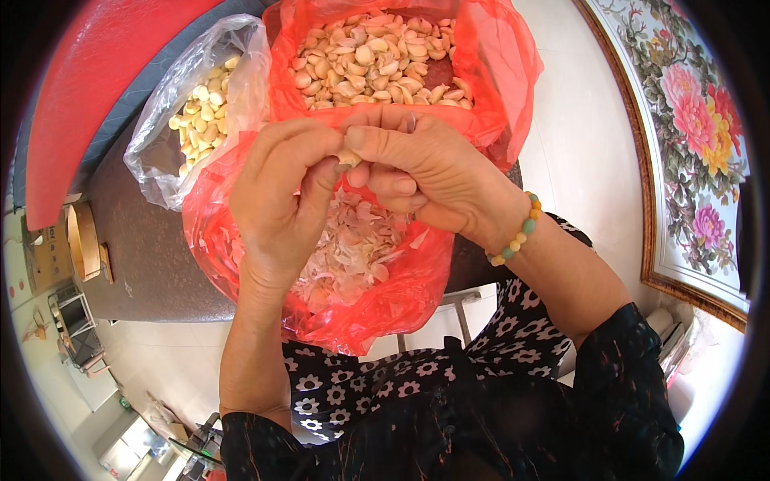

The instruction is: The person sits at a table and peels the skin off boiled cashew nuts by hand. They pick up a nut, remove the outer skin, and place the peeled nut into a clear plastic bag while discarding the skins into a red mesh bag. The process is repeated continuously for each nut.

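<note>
Between the fingertips of both hands is a garlic clove (pixel 347 157), mostly covered by the fingers. My left hand (pixel 274 186) pinches it with thumb and forefinger. My right hand (pixel 430 165), with a beaded bracelet at its wrist, grips it from the other side. Under the hands a red plastic bag (pixel 397 306) lies open, holding loose papery garlic skins (pixel 346 258). Beyond them, another red plastic bag (pixel 508 72) holds many unpeeled garlic cloves (pixel 373 60). To the left of that, a clear plastic bag (pixel 153 144) contains pale peeled cloves (pixel 207 114).
The bags rest on a dark brown table (pixel 150 270). A round wooden object (pixel 83 240) stands at the table's left end. A red padded surface (pixel 90 78) curves along the upper left. On the right is a framed flower picture (pixel 692 138).
</note>
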`<state>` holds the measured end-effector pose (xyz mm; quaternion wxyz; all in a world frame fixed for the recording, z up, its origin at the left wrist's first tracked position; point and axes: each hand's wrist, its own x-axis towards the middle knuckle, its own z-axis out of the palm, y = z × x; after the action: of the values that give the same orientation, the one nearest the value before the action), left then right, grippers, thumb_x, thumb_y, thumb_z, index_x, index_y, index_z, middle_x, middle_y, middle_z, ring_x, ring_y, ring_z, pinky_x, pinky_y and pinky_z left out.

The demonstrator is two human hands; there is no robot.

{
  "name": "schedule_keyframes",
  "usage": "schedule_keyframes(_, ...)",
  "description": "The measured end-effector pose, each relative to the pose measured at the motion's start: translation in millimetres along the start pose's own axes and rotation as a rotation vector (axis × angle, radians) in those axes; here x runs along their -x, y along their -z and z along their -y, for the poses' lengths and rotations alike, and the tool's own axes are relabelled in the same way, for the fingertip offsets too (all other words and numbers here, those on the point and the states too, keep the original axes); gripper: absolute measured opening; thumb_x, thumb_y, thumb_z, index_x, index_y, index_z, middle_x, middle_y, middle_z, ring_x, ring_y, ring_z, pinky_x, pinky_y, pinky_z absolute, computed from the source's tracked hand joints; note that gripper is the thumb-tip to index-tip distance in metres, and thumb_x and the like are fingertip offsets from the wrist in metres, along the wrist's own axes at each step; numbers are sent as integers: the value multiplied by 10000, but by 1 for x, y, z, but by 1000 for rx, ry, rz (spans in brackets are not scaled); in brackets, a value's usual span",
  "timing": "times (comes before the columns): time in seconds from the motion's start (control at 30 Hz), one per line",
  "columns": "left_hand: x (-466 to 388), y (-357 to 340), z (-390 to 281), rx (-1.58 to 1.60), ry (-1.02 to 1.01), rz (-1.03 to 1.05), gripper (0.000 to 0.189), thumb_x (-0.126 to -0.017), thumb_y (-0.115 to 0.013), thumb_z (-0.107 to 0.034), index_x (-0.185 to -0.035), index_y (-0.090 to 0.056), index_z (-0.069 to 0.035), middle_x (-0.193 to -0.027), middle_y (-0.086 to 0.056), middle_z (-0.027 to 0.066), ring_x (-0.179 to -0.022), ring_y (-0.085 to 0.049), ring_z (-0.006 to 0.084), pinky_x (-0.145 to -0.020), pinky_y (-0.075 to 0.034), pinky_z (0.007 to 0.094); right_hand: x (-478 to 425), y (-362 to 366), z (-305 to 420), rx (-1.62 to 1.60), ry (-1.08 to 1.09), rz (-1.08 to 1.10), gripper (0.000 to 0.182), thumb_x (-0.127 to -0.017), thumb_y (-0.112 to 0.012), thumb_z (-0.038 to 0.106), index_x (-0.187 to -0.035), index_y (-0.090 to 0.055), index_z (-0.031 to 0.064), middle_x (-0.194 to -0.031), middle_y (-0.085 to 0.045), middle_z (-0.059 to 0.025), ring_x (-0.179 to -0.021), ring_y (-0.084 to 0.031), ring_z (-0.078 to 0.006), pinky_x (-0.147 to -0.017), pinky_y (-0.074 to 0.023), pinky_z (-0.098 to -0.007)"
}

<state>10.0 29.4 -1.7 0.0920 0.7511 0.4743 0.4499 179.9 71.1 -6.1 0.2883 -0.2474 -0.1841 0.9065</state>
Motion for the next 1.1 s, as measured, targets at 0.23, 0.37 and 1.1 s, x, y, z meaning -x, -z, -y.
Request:
schedule_keyframes(0.23,8,0,-4,317,466,-49,71,-840,-643,-11,-909,-645,4,-764,-619,24,-669,-545,66,-591,-439,206,-1,-4,-5,372,208,-56,161,-844,-673,113,-929,-590,6,-728,-615,-26,-556,-502,-35,-461,-378,-185)
schedule_keyframes(0.37,9,5,-10,361,619,-22,73,-862,-634,-46,-909,-644,9,-767,-613,-11,-684,-515,25,-598,-421,180,2,-11,-4,668,314,-121,150,-834,-679,105,-904,-603,-5,-754,-622,-7,-635,-526,-24,-529,-411,-174)
schedule_keyframes(1.1,10,6,-13,324,588,-24,56,-829,-586,23,-843,-640,15,-699,-582,-17,-636,-511,32,-581,-425,194,1,-7,-11,966,475,-131,115,-861,-636,111,-871,-625,-3,-695,-596,11,-627,-519,-26,-543,-426,-195)
